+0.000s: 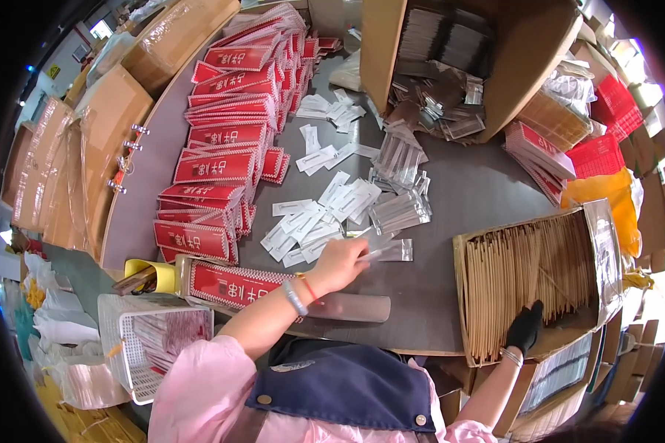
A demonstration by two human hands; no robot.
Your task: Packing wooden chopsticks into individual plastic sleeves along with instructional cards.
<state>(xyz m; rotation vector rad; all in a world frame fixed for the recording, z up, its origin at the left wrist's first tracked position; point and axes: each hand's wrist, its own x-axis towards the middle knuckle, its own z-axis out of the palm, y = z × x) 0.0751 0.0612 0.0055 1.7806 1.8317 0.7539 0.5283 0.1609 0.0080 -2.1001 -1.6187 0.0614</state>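
My left hand point(338, 264), bare with a red cord and a grey band at the wrist, is closed in a pinch on a clear plastic packet point(380, 251), blurred at its edge. Just beyond it lies a loose pile of white paper packets point(310, 225), with clear packets point(400, 212) to the right. My right hand point(524, 328), in a black glove, rests at the near side of a carton point(459, 295) packed with thin wooden sticks point(495, 284). Its dark fingers touch the sticks, but how they are bent cannot be made out.
Stacks of red printed sleeves point(214, 166) line the table's left side. A large open carton point(380, 52) of clear packets stands at the back. Below my left forearm lie a red sleeve point(225, 284) and a clear film strip point(355, 308). A white basket point(129, 354) stands lower left.
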